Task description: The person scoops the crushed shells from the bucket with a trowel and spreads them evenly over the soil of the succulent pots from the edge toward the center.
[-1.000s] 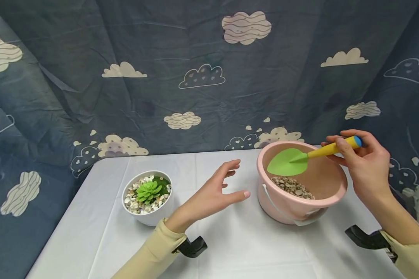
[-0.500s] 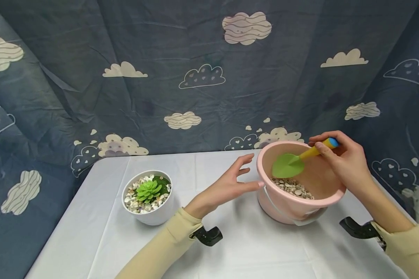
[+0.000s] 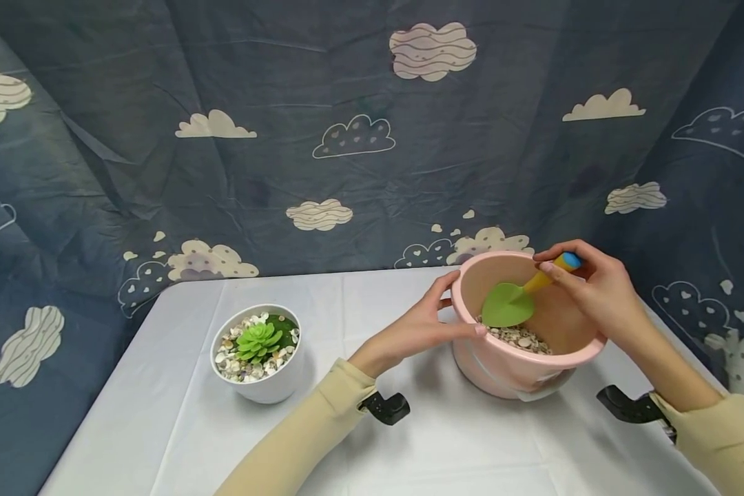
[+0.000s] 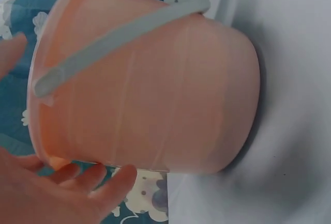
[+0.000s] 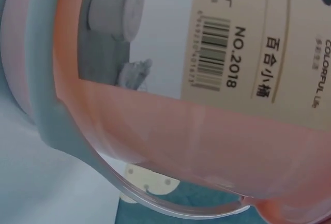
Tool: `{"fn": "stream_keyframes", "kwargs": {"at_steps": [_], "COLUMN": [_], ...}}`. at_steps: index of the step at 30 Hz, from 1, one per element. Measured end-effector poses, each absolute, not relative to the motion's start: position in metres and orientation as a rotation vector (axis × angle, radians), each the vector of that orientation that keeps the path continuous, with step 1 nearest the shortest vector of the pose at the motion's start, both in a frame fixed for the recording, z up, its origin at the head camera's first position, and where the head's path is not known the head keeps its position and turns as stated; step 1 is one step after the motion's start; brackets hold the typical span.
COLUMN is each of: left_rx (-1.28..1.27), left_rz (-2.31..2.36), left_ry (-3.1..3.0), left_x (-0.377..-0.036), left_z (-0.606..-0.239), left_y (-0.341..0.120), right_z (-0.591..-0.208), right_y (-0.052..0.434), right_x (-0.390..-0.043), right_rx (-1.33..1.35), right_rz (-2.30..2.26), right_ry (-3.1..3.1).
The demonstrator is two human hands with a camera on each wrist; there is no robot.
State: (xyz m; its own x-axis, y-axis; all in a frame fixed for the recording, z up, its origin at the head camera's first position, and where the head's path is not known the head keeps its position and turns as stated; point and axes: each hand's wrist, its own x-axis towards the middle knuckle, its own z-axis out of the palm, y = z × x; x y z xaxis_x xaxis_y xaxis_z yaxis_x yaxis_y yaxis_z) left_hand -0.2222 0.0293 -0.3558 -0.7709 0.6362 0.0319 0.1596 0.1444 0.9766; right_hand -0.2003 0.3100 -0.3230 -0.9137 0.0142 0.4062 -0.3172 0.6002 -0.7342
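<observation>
Left hand [image 3: 423, 324]: my spread fingers rest on the pink bucket [image 3: 521, 368] rim at 9 o'clock.
Right hand [image 3: 595, 289]: I pinch the scoop [image 3: 514, 300] handle, blade over pebbles [image 3: 523, 337].

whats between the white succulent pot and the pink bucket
In the head view, the left hand and its forearm; the white pot and pink bucket stand apart.

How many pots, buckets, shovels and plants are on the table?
White pot: 1
Pink bucket: 1
Toy shovel: 1
Green plant: 1
Total: 4
</observation>
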Motion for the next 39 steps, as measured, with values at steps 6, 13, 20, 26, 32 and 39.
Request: {"fn": "stream_keyframes", "kwargs": {"at_steps": [6, 13, 20, 26, 32, 39], "left_rx": [0.863, 0.896, 0.9, 0.878, 0.878, 0.888], "left_rz": [1.634, 1.588, 1.584, 1.617, 1.617, 1.624], "left_ry": [2.018, 1.993, 1.928, 1.873, 1.884, 1.902], "left_x": [-0.228, -0.236, -0.242, -0.244, -0.245, -0.245], "left_z": [-0.36, -0.358, -0.36, -0.357, -0.358, -0.358], "left_y": [0.033, 0.04, 0.04, 0.039, 0.041, 0.04], "right_z": [-0.324, -0.316, -0.303, -0.297, -0.292, -0.285], "right_y": [0.306, 0.307, 0.317, 0.325, 0.333, 0.337], "right_x": [-0.203, -0.202, -0.213, -0.222, -0.219, -0.209], "right_rx": [0.293, 0.361, 0.568, 0.752, 0.868, 0.73], "right_rz": [1.192, 1.032, 0.869, 0.821, 0.699, 0.748], "right_ry": [-2.468, -2.57, -2.66, -2.674, -2.73, -2.857]}}
